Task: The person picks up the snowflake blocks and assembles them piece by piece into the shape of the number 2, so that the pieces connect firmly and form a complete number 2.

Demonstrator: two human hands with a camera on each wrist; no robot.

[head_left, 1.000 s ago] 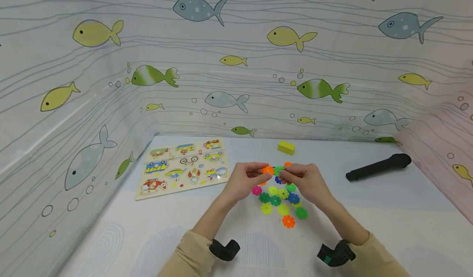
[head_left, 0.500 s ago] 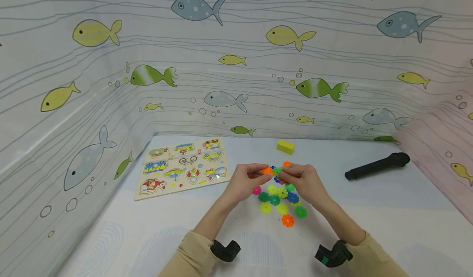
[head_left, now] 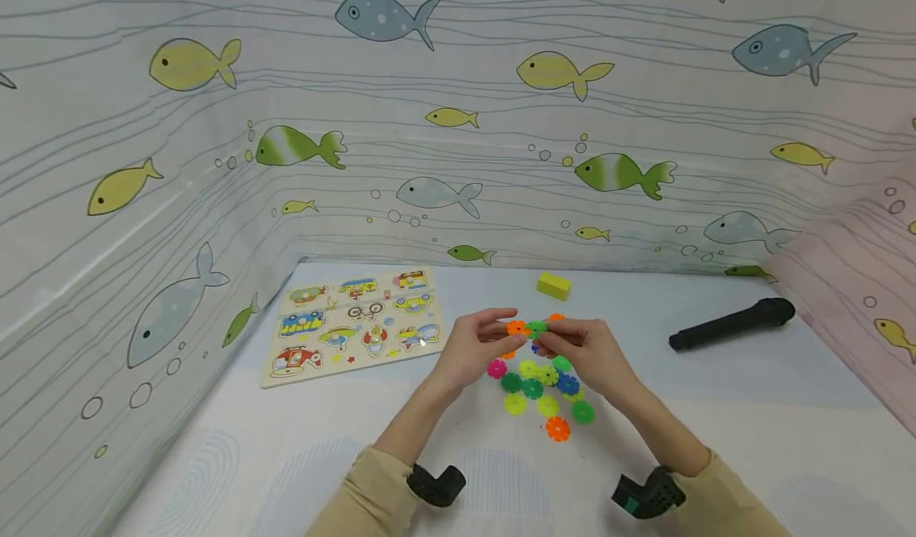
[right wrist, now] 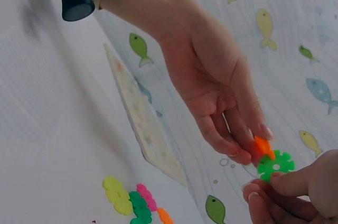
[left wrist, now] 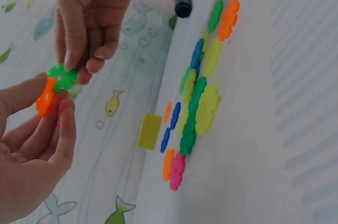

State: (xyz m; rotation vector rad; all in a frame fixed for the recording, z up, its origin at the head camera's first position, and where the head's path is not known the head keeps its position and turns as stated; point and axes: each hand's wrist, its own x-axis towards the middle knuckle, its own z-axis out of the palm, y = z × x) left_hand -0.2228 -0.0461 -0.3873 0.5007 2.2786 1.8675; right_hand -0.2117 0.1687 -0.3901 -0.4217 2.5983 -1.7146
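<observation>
My left hand [head_left: 467, 352] pinches an orange notched disc [head_left: 517, 328], a flower-shaped plastic snowflake piece, between thumb and fingers. Thumb and fingertips of my right hand [head_left: 585, 354] pinch a green notched disc [head_left: 536, 329]. The two discs meet edge to edge at an angle, held above the table, as the left wrist view shows with the orange disc [left wrist: 46, 97] against the green disc [left wrist: 63, 77]. Below the hands lies a loose cluster of notched discs in yellow, green, blue, pink and orange, among them a yellow disc [head_left: 548, 406] and a pink disc [head_left: 497, 368].
A wooden picture puzzle board [head_left: 358, 326] lies at the back left. A yellow block [head_left: 554, 286] sits behind the hands. To the right lies a black microphone [head_left: 733, 324]. A fish-patterned curtain [head_left: 458, 147] rises along the table's back and sides.
Both hands stay in nearly the same place with the two discs. The left index finger has lifted slightly off the orange disc.
</observation>
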